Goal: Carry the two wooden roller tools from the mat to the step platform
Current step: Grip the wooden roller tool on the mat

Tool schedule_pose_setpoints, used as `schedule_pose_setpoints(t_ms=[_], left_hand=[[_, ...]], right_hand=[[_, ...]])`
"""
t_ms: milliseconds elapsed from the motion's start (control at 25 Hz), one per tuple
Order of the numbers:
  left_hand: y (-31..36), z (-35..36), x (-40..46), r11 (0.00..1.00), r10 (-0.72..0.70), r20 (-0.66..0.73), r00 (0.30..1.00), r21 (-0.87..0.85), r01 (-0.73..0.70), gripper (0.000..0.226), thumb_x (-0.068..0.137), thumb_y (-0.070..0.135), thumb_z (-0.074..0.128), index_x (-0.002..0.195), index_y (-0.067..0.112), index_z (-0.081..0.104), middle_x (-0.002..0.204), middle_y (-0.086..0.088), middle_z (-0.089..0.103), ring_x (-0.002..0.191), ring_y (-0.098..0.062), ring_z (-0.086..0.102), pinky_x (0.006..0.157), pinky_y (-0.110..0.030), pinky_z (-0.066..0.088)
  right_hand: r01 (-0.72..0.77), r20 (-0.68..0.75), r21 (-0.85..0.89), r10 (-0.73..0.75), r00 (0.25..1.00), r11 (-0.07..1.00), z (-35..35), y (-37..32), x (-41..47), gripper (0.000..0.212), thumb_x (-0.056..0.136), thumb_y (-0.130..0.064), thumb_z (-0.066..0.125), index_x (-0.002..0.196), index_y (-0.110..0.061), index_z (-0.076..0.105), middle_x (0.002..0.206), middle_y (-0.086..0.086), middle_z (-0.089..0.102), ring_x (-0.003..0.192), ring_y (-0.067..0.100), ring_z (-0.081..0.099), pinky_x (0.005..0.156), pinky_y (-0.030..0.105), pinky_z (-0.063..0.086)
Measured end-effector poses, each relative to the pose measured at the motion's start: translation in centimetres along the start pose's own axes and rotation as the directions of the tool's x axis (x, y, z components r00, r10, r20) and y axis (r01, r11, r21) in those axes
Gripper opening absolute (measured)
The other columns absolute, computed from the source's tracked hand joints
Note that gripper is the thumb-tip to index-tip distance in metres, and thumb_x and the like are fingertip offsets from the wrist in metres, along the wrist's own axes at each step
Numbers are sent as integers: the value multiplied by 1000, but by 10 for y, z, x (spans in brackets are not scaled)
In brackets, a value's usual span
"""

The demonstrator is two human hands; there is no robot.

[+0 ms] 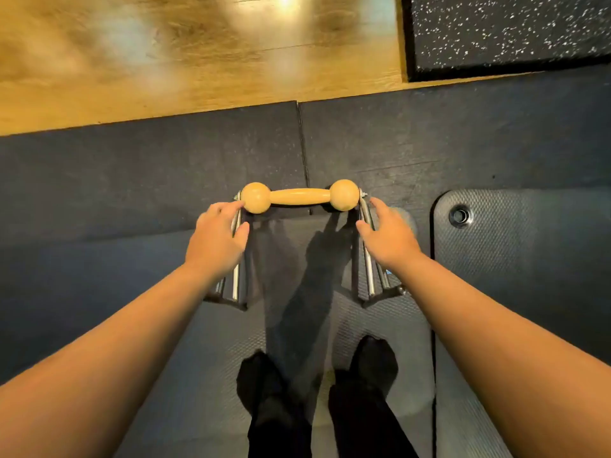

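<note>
Wooden roller [300, 196] is lying crosswise at frame centre, just above both hands; left hand [216, 241] & right hand [390, 238] are reaching w/ fingers open, equally near

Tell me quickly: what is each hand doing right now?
Left hand: open, reaching at the roller tool's metal frame.
Right hand: open, likewise, gripping nothing.

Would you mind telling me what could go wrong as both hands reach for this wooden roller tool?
1. Neither the left hand nor the right hand has closed on the metal side rails yet; a loose, uneven grab might let the wooden roller tool tip.
2. The round wooden roller could turn if grasped instead of the rails.
3. The feet stand right behind the tool on the mat; a drop could land on them.
</note>
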State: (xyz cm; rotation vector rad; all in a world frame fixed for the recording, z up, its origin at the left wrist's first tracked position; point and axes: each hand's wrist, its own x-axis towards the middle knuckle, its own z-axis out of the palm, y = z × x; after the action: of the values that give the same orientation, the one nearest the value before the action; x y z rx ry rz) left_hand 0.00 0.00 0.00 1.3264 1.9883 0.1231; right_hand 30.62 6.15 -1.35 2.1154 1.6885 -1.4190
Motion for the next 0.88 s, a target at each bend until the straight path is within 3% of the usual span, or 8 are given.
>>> schedule_pose_setpoints(t_ms=[120,200,320,400,480,560,720,880], left_hand=[[-14,17,0,982,-90,51,995,170,80,66,99,30,58,159,26,30,163,-9,31,146,-36,26,106,-57,38],[-21,24,4,984,-139,100,985,130,125,76,98,33,60,162,29,19,168,-9,21,150,-37,18,110,-58,34],[-34,27,15,939,-319,156,935,-83,334,89,96,29,66,164,28,8,166,-15,26,143,-41,35,102,-49,43],[-38,33,15,793,-473,285,834,-275,543,89,98,26,67,163,27,7,144,-21,51,104,-37,61,68,-36,54],[-45,41,14,697,-507,407,760,-324,639,66,99,29,66,152,15,30,99,-20,62,62,-27,57,45,-31,46],[-52,48,18,707,-516,399,758,-301,640,39,98,35,64,117,4,50,76,-14,50,53,-24,46,47,-31,40],[-55,48,11,680,-551,341,762,-346,647,40,97,44,62,90,7,51,66,-12,41,50,-26,37,53,-31,33],[-44,50,-28,720,-557,168,813,-391,574,48,96,51,60,70,17,39,60,-7,38,52,-26,36,51,-34,35]], right_hand=[[-202,131,92,189,973,975,8,7,10,80,100,-37,60,164,-23,14,164,13,36,144,38,40,110,43,36],[-276,199,96,253,947,956,13,13,11,76,99,-34,64,161,-22,22,158,15,44,136,40,49,107,47,45],[-409,265,215,350,898,887,20,19,9,58,99,-24,65,149,-17,37,115,20,65,85,37,68,58,41,61],[-446,262,229,386,884,865,24,23,11,58,99,-21,64,148,-10,35,91,24,64,59,29,59,41,33,49],[-419,249,207,366,897,884,28,25,10,60,100,-22,63,149,-7,32,80,25,61,51,27,52,44,34,43],[-421,252,236,363,897,876,28,28,11,62,101,-23,60,152,-7,29,71,20,55,48,25,47,45,34,41],[-414,217,260,365,905,872,30,35,5,50,103,-32,55,143,-5,43,66,11,50,48,22,44,54,37,46],[-391,148,344,362,920,854,31,40,-24,37,100,-44,57,99,-8,54,65,9,49,45,22,45,51,36,43]])
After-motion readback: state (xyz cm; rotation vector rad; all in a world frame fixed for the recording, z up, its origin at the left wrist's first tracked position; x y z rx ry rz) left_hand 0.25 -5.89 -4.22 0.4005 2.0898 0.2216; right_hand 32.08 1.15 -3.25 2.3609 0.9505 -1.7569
